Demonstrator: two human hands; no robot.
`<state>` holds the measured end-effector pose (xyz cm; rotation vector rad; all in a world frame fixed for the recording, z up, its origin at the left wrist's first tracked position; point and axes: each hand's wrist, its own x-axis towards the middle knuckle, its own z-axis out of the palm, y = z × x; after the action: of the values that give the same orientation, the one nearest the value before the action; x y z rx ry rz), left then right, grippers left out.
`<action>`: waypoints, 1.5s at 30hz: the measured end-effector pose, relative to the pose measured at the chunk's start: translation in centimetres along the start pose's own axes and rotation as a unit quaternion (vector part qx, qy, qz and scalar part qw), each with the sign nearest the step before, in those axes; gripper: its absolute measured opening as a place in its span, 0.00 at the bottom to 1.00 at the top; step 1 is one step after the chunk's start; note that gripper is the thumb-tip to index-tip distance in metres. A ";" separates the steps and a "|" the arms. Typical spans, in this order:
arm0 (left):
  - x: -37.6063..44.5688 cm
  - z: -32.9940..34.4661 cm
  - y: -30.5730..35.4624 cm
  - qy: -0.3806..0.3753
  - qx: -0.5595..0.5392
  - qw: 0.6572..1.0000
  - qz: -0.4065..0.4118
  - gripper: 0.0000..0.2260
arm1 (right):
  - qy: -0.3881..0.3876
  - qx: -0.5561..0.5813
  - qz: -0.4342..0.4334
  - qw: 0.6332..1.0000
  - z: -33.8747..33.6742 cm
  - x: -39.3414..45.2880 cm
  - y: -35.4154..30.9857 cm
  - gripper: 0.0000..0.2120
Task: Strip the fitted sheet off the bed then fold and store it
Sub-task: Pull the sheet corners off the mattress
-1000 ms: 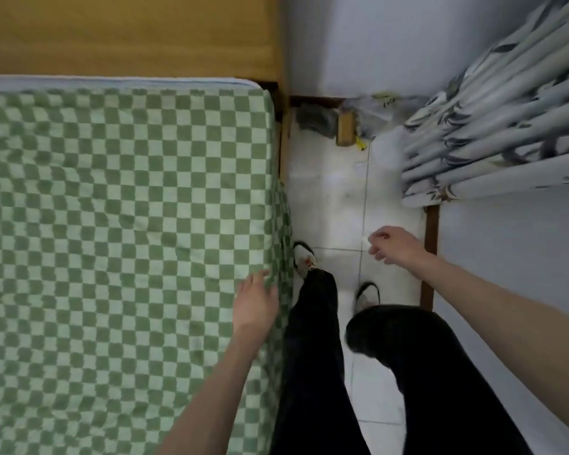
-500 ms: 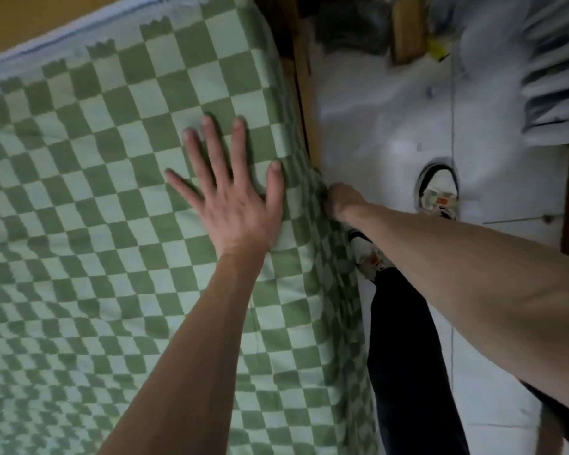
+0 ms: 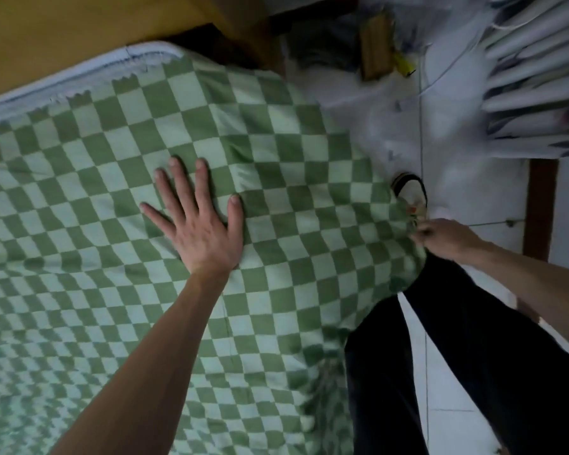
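A green and white checked fitted sheet (image 3: 276,159) covers the bed. My left hand (image 3: 201,221) lies flat on it with fingers spread, near the bed's right side. My right hand (image 3: 444,238) grips the sheet's edge, pulled out to the right over the floor beside my leg. The sheet's corner near the headboard has come off, and the pale blue mattress edge (image 3: 79,80) shows along the top.
A wooden headboard (image 3: 63,34) runs across the top left. White tiled floor (image 3: 457,126) lies to the right, with clutter at the wall and a patterned curtain (image 3: 539,77) at the top right. My dark trouser legs (image 3: 457,356) and a slipper (image 3: 411,192) stand by the bed.
My right hand has pulled the sheet's side out from the mattress to the right, over the floor. The left hand stays pressed flat on the sheet. The corner by the headboard has lifted free.
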<state>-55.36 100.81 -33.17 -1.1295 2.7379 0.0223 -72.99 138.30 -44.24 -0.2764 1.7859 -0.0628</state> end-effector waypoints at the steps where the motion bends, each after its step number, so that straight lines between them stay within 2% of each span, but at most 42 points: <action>1: 0.0 -0.1 0.0 -0.004 0.002 1.000 -0.001 0.31 | -0.034 0.030 -0.005 0.999 -0.2 -0.1 0.3 0.17; 3: 0.0 -0.4 0.2 -0.012 0.004 1.000 -0.003 0.31 | -0.047 0.165 0.003 0.985 -1.0 0.5 -1.6 0.24; 6: -0.1 -0.6 0.3 -0.013 0.003 1.000 -0.001 0.31 | 0.005 0.310 -0.014 0.951 -2.3 3.7 -8.9 0.31; 7: -0.1 -0.4 0.2 -0.011 0.002 1.000 0.000 0.31 | 0.025 0.357 -0.041 0.933 -2.9 4.9 -12.1 0.36; 9: -0.1 0.0 -0.1 -0.005 0.004 1.000 0.005 0.31 | 0.028 0.495 -0.076 0.865 -4.8 7.4 -18.6 0.49; 10: -0.1 0.2 -0.3 -0.002 0.006 1.000 0.008 0.31 | 0.009 0.552 -0.089 0.829 -5.9 8.5 -21.7 0.52; 11: -0.1 0.3 -0.4 0.002 0.009 1.000 0.011 0.31 | -0.009 0.580 -0.106 0.808 -6.8 9.6 -24.4 0.53; 12: -0.1 0.5 -0.4 0.005 0.010 1.000 0.013 0.31 | -0.020 0.576 -0.125 0.808 -7.5 10.1 -26.8 0.51; 14: -0.1 0.4 -0.3 0.002 0.013 1.000 0.014 0.31 | -0.004 0.479 -0.158 0.863 -8.0 10.4 -30.4 0.41; 16: -0.1 0.0 -0.1 -0.008 0.019 1.000 0.012 0.31 | 0.051 0.343 -0.178 0.921 -8.4 10.2 -32.1 0.28; 18: 0.0 -0.4 0.0 -0.023 0.028 0.999 0.012 0.32 | 0.102 0.268 -0.178 0.941 -9.6 9.8 -32.5 0.18; 21: 0.1 -0.7 0.0 -0.042 0.039 0.998 0.010 0.32 | 0.134 0.174 -0.201 0.955 -12.2 9.1 -32.4 0.08; 22: 0.2 -0.8 0.0 -0.047 0.042 0.998 0.011 0.32 | 0.158 0.135 -0.216 0.954 -13.1 8.6 -32.2 0.05; 24: 0.3 -1.0 -0.2 -0.060 0.045 0.997 0.012 0.32 | 0.254 0.067 -0.238 0.935 -14.4 7.3 -31.2 0.03; 27: 0.4 -1.9 0.2 -0.090 0.020 0.996 -0.005 0.32 | 0.399 0.025 -0.282 0.872 -15.7 4.0 -28.4 0.05; 29: 0.7 -3.3 0.8 -0.116 -0.038 0.992 -0.024 0.32 | 0.436 -0.030 -0.337 0.834 -16.0 0.6 -26.1 0.07; 31: 1.0 -5.7 2.0 -0.138 -0.109 0.982 -0.061 0.30 | 0.434 -0.102 -0.406 0.798 -15.9 -3.4 -24.3 0.08; 33: 1.0 -8.7 3.8 -0.130 -0.220 0.956 -0.142 0.27 | 0.408 -0.183 -0.484 0.752 -15.2 -7.6 -22.9 0.08; 34: 0.9 -10.3 5.0 -0.116 -0.289 0.930 -0.197 0.25 | 0.390 -0.214 -0.519 0.730 -14.5 -9.5 -22.4 0.08; 35: 0.7 -12.1 6.5 -0.112 -0.359 0.890 -0.258 0.22 | 0.369 -0.229 -0.542 0.719 -13.7 -11.5 -21.9 0.08; 36: 0.6 -13.8 8.2 -0.127 -0.418 0.843 -0.313 0.23 | 0.348 -0.224 -0.546 0.728 -12.8 -13.3 -21.6 0.08; 37: 0.5 -15.3 10.0 -0.160 -0.457 0.803 -0.347 0.26 | 0.330 -0.198 -0.523 0.761 -11.8 -15.0 -21.5 0.08; 38: 0.2 -16.5 11.7 -0.206 -0.468 0.781 -0.359 0.30 | 0.310 -0.154 -0.481 0.805 -10.7 -16.8 -21.5 0.08; 40: -0.6 -18.2 14.3 -0.290 -0.443 0.768 -0.359 0.35 | 0.264 -0.074 -0.377 0.885 -8.3 -19.6 -21.3 0.11; 41: -1.0 -18.5 14.9 -0.305 -0.430 0.763 -0.374 0.32 | 0.241 -0.037 -0.332 0.911 -7.1 -20.9 -21.1 0.12; 42: -1.4 -18.5 15.2 -0.304 -0.432 0.747 -0.404 0.27 | 0.220 0.004 -0.296 0.929 -6.0 -22.1 -20.9 0.09; 44: -2.9 -18.4 14.8 -0.270 -0.480 0.678 -0.487 0.17 | 0.183 0.061 -0.267 0.944 -4.7 -24.4 -20.8 0.11; 45: -3.9 -18.6 14.4 -0.228 -0.517 0.643 -0.517 0.14 | 0.154 0.071 -0.264 0.950 -4.4 -25.3 -20.7 0.12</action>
<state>-65.74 112.22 -14.95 -2.2940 1.1124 1.5635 -68.91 123.29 -15.16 -0.6641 1.9575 -0.6432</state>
